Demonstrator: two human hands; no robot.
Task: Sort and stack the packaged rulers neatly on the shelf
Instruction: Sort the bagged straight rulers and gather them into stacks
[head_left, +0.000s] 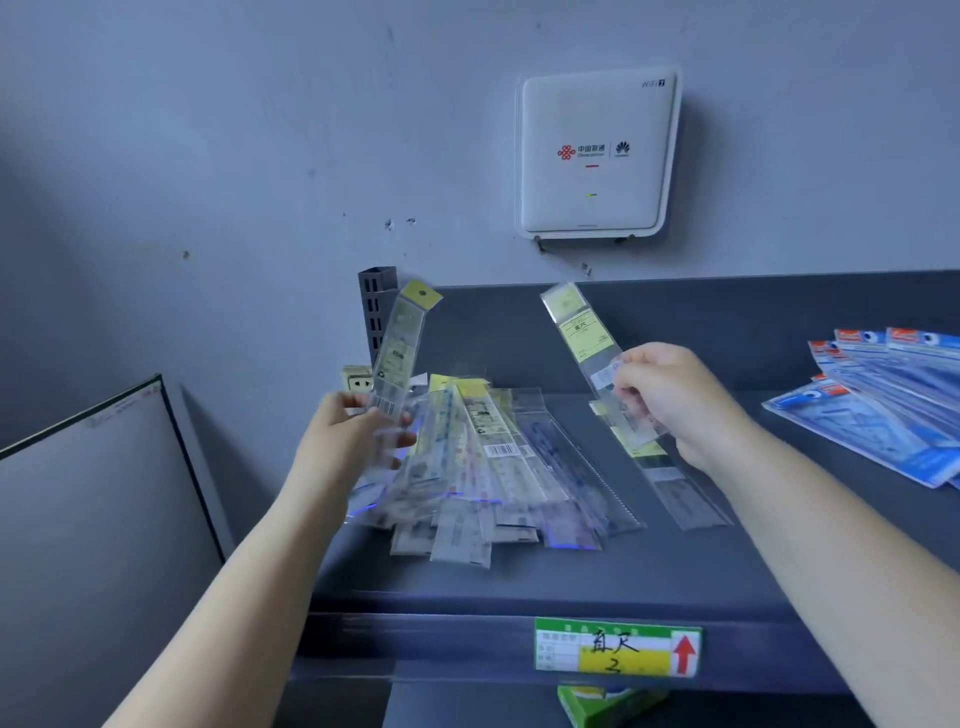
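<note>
While one packaged ruler (399, 358) is pinched by its lower end in the left hand (358, 436) and another packaged ruler (587, 338) is pinched in the curled fingers of the right hand (670, 400), both packets are held above the dark shelf (519, 577), their yellow header cards raised toward the top of the frame. The left packet's long axis is tipped slightly to the right, the right packet's to the left, so the two are splayed apart and not yet aligned. Below and between the hands, at the centre of the frame, the fanned pile of packaged rulers (483, 467) is spread on the shelf, its long axes running roughly from the wall toward the shelf's front edge, with the bottoms scattered unevenly. The pile is touched or nearly touched by the left hand, which is judged the nearer; blur prevents certainty. Just right of the pile, under the right hand, two or three clear packets (670, 483) are laid lengthwise in a small separate group. For the held rulers to be stacked, they would have to be turned parallel to whichever group they match. At the right edge of the frame, blue-packaged sets (883, 405) are fanned well apart from the rulers.
</note>
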